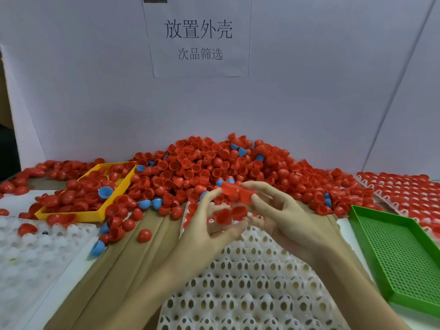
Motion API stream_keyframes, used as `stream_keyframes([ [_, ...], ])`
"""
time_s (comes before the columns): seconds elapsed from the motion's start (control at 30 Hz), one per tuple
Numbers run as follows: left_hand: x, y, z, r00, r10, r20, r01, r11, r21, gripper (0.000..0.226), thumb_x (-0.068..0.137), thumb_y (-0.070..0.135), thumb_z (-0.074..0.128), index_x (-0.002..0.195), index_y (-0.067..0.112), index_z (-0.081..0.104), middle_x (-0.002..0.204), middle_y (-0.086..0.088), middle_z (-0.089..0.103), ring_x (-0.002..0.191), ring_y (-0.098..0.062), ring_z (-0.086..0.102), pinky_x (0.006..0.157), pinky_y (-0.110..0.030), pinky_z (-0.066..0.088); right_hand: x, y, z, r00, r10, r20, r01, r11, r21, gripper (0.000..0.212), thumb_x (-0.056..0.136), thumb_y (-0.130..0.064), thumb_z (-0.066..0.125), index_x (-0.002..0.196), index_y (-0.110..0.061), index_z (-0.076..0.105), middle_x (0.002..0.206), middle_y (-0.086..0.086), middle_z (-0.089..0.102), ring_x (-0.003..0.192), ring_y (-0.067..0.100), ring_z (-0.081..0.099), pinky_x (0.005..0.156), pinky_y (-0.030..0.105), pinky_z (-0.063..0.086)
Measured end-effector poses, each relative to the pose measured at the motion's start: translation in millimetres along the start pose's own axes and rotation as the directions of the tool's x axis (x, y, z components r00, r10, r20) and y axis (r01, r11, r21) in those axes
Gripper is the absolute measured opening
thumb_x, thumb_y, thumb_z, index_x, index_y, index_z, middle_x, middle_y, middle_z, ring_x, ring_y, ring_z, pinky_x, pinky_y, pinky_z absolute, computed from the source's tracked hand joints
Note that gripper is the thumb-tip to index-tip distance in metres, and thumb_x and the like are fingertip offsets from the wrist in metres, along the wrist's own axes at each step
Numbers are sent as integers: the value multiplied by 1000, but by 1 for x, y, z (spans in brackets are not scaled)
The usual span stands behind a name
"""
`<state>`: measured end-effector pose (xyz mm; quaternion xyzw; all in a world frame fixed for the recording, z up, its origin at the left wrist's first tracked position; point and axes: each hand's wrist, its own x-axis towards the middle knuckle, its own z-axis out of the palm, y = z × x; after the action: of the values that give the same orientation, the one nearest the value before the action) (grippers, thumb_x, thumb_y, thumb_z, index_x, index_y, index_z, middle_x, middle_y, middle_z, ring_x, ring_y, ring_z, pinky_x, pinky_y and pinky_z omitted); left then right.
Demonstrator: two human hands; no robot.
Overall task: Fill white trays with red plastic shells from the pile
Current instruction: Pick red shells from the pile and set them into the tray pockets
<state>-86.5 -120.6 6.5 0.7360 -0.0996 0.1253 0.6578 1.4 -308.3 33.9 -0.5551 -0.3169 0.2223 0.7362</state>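
Lavender-grey backdrop board [309, 91] filling upper half of frame, paper sign [198, 41] with Chinese print taped at top centre. Big pile of red shells [209, 167] heaped mid-frame against board, a few blue shells [144, 204] mixed in. White tray [250, 282] with rows of holes at lower centre, bare, lying on brown cardboard [123, 258]. Second white tray [28, 253] at lower left, blurred, one or two reds on it. Filled tray [404, 189] of reds at right edge. Green mesh basket [404, 256] at lower right. Yellow basket [95, 214] at mid-left, full of reds plus one blue. Left hand [209, 232] and right hand [283, 222] raised over white tray at centre, both curled round red shells [235, 192]; fingertips pinching a couple between them, more cupped in palms.
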Motion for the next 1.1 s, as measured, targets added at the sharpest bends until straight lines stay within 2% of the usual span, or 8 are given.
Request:
stream_keyframes([
  [0.23,1,-1,1,999,47,-10,-47,999,-13,25,96,30,70,121,37,71,110,2,76,87,-23,76,80,-29,61,-12,-12,0,1000,8,-26,-10,998,-65,33,103,-17,60,137,-12,62,135,16,67,121,38,67,93,36,59],
  [0.5,2,-6,-8,999,32,-36,-28,994,103,24,95,20,73,117,29,73,87,-4,77,77,-18,76,76,-20,57,17,-24,-64,922,-66,-382,-46,960,-277,35,91,-22,71,125,-15,69,115,9,77,107,27,75,89,32,62],
  [0.6,2,-5,-9,998,39,-51,-33,992,118,27,94,17,74,118,29,73,87,-3,77,78,-19,75,78,-22,58,31,-24,-102,899,-67,-433,-197,821,-536,42,97,-18,69,138,-14,61,116,5,74,98,17,77,81,25,62],
  [0.73,4,-8,-12,998,26,-64,-16,989,149,36,93,13,74,126,28,70,98,1,77,89,-14,75,85,-24,58,35,-24,-125,851,-132,-508,-373,531,-761,36,101,-5,61,136,-14,63,127,11,70,103,20,73,88,41,63],
  [0.8,4,-11,-13,997,19,-74,-4,982,186,42,93,12,73,131,29,67,111,7,75,103,-6,71,93,-19,55,28,-24,-112,866,-188,-463,-323,495,-807,26,100,-8,63,121,-19,71,117,2,75,101,14,73,88,38,63],
  [0.9,4,-14,-12,997,13,-73,2,978,210,49,95,12,70,139,31,58,122,25,69,116,8,62,98,-11,48,11,-22,-71,933,-162,-322,-159,616,-772,21,98,-10,65,109,-26,74,104,-5,78,92,7,75,82,24,62],
  [1.0,3,-13,-9,996,39,-83,-20,974,224,52,94,24,72,140,37,50,116,28,71,111,7,65,92,-7,48,-5,-20,-25,979,-162,-121,23,685,-728,19,98,-14,67,112,-23,76,103,-10,78,94,9,75,81,22,61],
  [1.1,-2,-11,-6,979,186,-86,-126,877,463,53,90,38,75,136,39,50,108,21,74,104,7,67,88,-13,53,-12,-12,6,989,-145,-38,62,626,-778,10,94,-25,73,102,-24,80,93,-15,77,82,8,74,68,19,58],
])
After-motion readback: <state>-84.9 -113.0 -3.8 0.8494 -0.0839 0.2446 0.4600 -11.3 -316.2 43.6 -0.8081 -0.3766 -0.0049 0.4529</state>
